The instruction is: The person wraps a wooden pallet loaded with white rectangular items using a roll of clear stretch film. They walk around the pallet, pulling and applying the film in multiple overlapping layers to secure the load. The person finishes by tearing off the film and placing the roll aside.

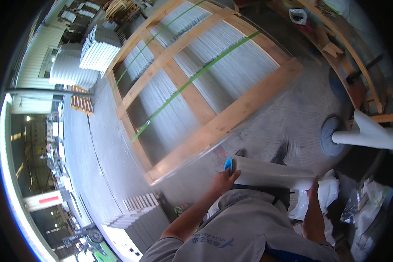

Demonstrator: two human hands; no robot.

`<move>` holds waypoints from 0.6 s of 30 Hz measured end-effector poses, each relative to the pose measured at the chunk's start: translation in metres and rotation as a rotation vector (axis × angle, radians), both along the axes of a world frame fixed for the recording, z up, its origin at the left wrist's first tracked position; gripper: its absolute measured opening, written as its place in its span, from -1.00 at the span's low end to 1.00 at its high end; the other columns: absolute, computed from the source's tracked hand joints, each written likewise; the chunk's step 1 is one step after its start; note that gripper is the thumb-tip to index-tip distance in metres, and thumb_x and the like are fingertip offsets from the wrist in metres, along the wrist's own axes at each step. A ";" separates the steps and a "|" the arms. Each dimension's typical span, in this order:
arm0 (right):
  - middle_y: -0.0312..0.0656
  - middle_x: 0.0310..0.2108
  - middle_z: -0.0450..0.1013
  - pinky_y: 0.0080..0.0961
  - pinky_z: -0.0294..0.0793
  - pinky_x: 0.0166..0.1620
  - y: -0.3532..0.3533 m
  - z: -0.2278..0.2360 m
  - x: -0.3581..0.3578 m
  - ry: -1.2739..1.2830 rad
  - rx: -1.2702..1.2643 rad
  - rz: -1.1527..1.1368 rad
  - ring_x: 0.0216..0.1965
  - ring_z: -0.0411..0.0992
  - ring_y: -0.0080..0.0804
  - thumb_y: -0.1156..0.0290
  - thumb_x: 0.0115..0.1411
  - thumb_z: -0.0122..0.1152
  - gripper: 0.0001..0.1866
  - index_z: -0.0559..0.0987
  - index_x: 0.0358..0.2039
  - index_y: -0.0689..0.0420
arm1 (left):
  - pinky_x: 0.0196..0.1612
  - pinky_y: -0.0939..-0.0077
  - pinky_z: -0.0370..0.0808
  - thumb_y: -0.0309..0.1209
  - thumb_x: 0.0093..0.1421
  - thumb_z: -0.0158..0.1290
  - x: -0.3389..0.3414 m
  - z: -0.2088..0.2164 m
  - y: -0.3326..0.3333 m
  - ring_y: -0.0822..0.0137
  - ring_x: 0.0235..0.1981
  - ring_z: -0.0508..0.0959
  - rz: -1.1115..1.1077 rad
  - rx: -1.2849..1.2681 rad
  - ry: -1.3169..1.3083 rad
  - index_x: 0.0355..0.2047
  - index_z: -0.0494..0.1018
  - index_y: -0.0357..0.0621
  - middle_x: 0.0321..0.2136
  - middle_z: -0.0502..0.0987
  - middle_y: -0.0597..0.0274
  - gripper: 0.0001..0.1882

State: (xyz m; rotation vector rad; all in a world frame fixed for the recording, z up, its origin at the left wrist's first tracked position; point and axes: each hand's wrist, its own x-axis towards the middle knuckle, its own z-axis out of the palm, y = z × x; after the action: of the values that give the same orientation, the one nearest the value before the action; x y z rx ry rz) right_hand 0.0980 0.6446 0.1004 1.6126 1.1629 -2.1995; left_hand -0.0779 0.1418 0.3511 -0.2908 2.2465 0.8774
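Note:
A wide roll of clear stretch film (270, 172) lies across the front of my body, held level at my waist. My left hand (226, 180) grips its left end by the blue core handle (228, 164). The right end is closed in my right hand (313, 187), whose fingers are partly hidden by the roll. Ahead of me stands a wooden crate (222, 129) packed with rows of thin grey slabs (231, 61), crossed by green straps (192, 81). Shiny clear film shows along the crate's near lower edge.
White bags (327, 192) and crumpled plastic lie close at my right. Beyond them are a round grey base (333, 136) with a white roll (367, 139) and a wooden frame (358, 56). Stacked slabs (137, 225) stand near left, more stacks (100, 48) far left.

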 end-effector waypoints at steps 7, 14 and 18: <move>-0.17 0.06 0.37 -0.03 0.41 -0.02 -0.155 -0.008 0.106 -0.144 0.144 -0.050 0.03 0.38 -0.18 -0.39 0.16 -0.20 -0.18 0.28 0.19 0.02 | -0.35 0.07 0.41 0.01 0.20 -0.01 0.021 0.005 -0.122 -0.12 -0.40 0.57 -0.036 0.119 0.081 -0.33 0.48 -0.34 -0.50 0.53 -0.22 -0.47; -0.21 -0.04 0.42 -0.07 0.38 0.00 -0.263 0.036 0.148 -0.292 0.123 -0.147 -0.03 0.40 -0.27 -0.37 0.18 -0.18 -0.24 0.39 0.09 0.03 | -0.40 0.16 0.40 -0.10 0.21 -0.01 0.050 0.028 -0.186 -0.08 -0.46 0.57 -0.177 0.080 0.102 -0.27 0.47 -0.33 -0.55 0.52 -0.12 -0.56; -0.19 -0.02 0.41 -0.09 0.39 0.00 -0.310 0.026 0.193 -0.122 0.123 -0.155 -0.02 0.40 -0.26 -0.37 0.17 -0.17 -0.21 0.38 0.11 0.05 | -0.42 0.20 0.40 -0.10 0.21 -0.02 0.089 0.016 -0.225 -0.08 -0.49 0.56 -0.207 0.045 0.047 -0.25 0.46 -0.33 -0.58 0.50 -0.13 -0.56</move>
State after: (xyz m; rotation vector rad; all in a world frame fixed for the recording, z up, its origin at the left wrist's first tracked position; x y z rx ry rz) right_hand 0.2911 0.3342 0.1264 1.9183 1.1975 -2.1194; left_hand 0.0114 -0.0832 0.3668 -0.0160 2.2482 0.8297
